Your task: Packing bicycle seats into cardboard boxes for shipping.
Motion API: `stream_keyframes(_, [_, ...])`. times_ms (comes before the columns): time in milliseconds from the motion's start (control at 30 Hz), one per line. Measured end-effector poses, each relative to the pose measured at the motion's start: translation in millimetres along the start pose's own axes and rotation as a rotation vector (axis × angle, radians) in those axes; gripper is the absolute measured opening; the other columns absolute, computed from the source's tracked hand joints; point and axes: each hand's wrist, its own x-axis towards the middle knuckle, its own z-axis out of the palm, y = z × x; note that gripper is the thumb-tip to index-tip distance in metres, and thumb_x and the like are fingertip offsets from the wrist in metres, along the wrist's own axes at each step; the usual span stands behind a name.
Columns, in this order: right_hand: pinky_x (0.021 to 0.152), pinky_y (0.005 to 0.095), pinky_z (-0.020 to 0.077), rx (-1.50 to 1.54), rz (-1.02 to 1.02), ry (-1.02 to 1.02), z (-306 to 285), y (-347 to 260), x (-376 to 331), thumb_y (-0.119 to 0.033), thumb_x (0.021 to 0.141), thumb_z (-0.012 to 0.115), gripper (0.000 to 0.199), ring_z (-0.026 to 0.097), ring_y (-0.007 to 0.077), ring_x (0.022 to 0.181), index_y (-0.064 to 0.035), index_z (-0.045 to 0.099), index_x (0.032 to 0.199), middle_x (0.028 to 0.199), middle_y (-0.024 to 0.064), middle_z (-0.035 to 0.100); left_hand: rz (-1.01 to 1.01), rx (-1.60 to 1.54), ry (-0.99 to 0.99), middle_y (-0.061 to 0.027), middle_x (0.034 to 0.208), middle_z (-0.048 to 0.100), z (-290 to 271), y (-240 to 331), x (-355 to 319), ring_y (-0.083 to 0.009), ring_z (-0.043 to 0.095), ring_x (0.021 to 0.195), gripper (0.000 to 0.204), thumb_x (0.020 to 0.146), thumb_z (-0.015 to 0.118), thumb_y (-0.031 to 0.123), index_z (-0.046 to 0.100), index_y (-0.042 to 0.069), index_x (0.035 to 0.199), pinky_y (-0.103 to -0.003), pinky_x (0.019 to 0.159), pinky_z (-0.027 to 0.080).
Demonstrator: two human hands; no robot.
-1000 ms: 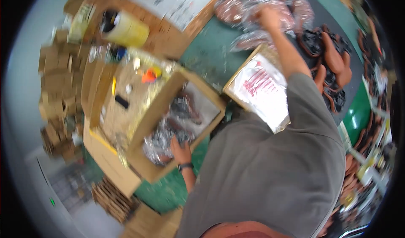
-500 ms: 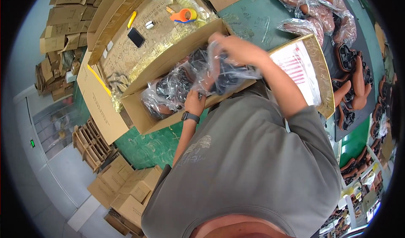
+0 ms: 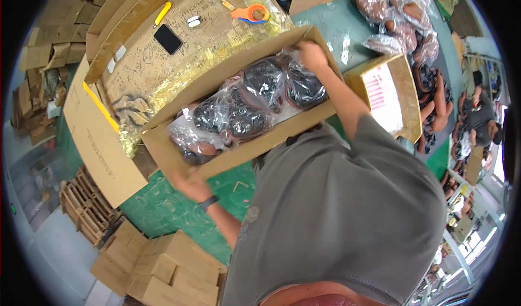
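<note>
A long open cardboard box [image 3: 233,156] lies slantwise before me. Inside it is a row of clear plastic bags [image 3: 263,80] holding brown and black moulded pieces whose kind I cannot make out. My right hand [image 3: 313,56] reaches into the far right end, close to the bags and the end wall; its fingertips are blurred and partly hidden. At the near left corner, my left hand [image 3: 192,187] is outside the box, blurred, with its fingers apart against or just beside the cardboard. A dark watch band [image 3: 208,202] circles the left wrist.
Beyond the box, a cardboard-covered bench holds a phone [image 3: 167,39], a yellow cutter [image 3: 162,14], a small white case [image 3: 194,21] and an orange tape dispenser [image 3: 251,14]. Right are a paper-topped carton [image 3: 411,99] and bagged brown pieces [image 3: 401,37]. Cartons [image 3: 163,268] stack lower left.
My right hand has let go of the plastic bag, which now lies in the box, and moved to the far right end. My left hand has left the bags for the near left corner.
</note>
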Motion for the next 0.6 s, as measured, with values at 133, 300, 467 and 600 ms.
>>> stream_keyframes(133, [0.100,0.0534,0.0578,0.041,0.088,0.631,-134,-8,-54,-0.037,0.107,0.064,0.052,0.072,0.0426,0.120,-0.0044,0.059,0.147,0.132,0.0186,0.075,-0.528,-0.279,0.055,-0.0269,0.167,0.048,-38,-153,96,-0.0410,0.048,0.152,0.088,0.108,0.064,0.057,0.039,-0.005,0.166,-0.050,0.127,0.039])
stream_keyframes(300, [0.134,0.0427,0.0244,0.994,0.325,-0.297,-52,18,-49,-0.072,0.110,0.044,0.103,0.029,0.0339,0.165,0.0049,0.019,0.173,0.179,0.0261,0.027,-0.807,-1.023,-0.729,-0.0132,0.166,0.052,80,-205,149,-0.0314,0.050,0.150,0.083,0.112,0.043,0.068,0.041,0.008,0.169,-0.041,0.124,0.041])
stream_keyframes(467, [0.130,0.0726,0.0049,-0.162,0.208,0.058,71,-76,-82,-0.080,0.104,0.045,0.103,0.004,0.0555,0.167,-0.0136,0.018,0.178,0.178,0.0373,0.012,-0.323,0.584,-0.361,-0.0354,0.175,0.027,235,-110,97,-0.0561,0.027,0.161,0.103,0.104,0.043,0.076,0.031,-0.002,0.170,-0.063,0.129,0.027])
stream_keyframes(600, [0.131,0.0710,0.0061,-0.280,0.226,0.195,91,-94,-80,-0.077,0.103,0.050,0.098,0.010,0.0564,0.165,-0.0148,0.029,0.175,0.177,0.0354,0.019,-0.231,0.577,-0.100,-0.0367,0.179,0.010,263,-113,78,-0.0569,0.009,0.166,0.115,0.100,0.044,0.083,0.018,0.000,0.175,-0.074,0.129,0.013])
